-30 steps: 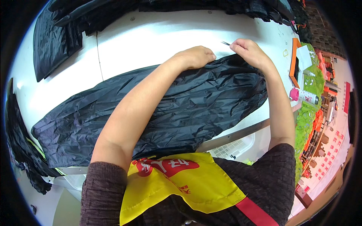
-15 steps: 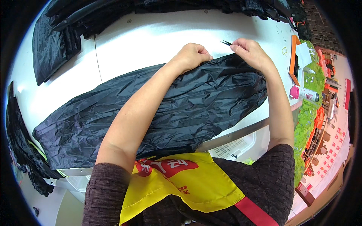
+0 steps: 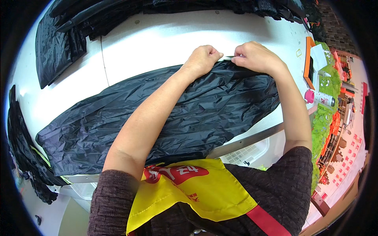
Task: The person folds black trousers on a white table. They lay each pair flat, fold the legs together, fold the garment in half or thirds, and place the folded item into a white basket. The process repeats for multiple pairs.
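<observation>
A dark, shiny piece of black fabric (image 3: 212,106) lies gathered and wrinkled across the white table in front of me. My left hand (image 3: 202,59) is closed in a pinch at its far edge; what the fingertips hold is too small to make out. Just to the right, my right hand (image 3: 255,57) is closed around small, pointed thread snips (image 3: 228,57). Their tips point left toward my left fingertips, just above the fabric's edge. Most of the snips is hidden in my right hand.
Folded black fabric (image 3: 59,55) is piled along the table's far side. At the right stand an orange-edged box (image 3: 308,65), a pink-lidded bottle (image 3: 323,98) and bright green material (image 3: 326,114). More black fabric (image 3: 23,137) hangs at the left. White plastic baskets (image 3: 246,154) sit under the near edge.
My right hand has moved left and slightly down, bringing the snips close to my left fingertips. My left hand has lifted slightly off the fabric's edge, still pinched.
</observation>
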A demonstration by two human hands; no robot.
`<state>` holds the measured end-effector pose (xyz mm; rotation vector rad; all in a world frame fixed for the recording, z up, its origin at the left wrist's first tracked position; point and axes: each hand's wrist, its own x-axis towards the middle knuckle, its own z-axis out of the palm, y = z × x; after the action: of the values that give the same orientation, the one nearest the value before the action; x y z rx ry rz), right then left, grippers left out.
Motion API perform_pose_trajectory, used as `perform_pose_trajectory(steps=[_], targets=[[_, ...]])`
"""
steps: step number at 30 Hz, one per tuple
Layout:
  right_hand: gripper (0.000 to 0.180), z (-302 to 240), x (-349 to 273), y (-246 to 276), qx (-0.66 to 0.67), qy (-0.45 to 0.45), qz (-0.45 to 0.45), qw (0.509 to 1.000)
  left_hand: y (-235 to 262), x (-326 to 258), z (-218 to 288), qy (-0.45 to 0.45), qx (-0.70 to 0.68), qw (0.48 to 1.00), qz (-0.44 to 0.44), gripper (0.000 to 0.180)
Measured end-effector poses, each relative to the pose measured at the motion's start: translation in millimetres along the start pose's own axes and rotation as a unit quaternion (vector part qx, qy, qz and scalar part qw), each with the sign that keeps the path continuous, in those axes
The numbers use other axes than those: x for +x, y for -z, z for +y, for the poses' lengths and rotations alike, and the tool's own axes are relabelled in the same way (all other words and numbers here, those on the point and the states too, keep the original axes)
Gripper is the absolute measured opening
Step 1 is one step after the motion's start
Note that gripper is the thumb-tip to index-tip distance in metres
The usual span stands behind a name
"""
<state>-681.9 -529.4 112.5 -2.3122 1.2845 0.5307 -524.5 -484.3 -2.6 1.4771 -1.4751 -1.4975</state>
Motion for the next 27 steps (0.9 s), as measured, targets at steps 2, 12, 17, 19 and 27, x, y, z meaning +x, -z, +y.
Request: perform_pose_trajectory(steps=[2, 12, 17, 19, 27], targets=[[0.027, -3, 5, -1, -0.028, 0.001, 0.007, 1.0, 1, -1, 2, -0.012, 0.0, 1.0, 0.003, 0.029], [0.041, 160, -43, -45, 0.02, -0.324, 0.274, 0.905, 124, -55, -5, -0.087, -0.176, 0.917, 0.348, 0.021], [0.047, 278, -131, -140, 0.048, -0.465, 0.301, 0.831, 225, -175, -43, -0.107, -0.126, 0.784, 0.598, 0.026], [0.05, 323, -149, -187, 0.121, -0.433, 0.378, 0.809, 244, -226, -75, -0.114, -0.074, 0.773, 0.62, 0.031], [0.041, 233, -117, -151, 0.259, -0.279, 0.457, 0.804, 237, -338, -130, -0.091, 0.147, 0.723, 0.669, 0.019]])
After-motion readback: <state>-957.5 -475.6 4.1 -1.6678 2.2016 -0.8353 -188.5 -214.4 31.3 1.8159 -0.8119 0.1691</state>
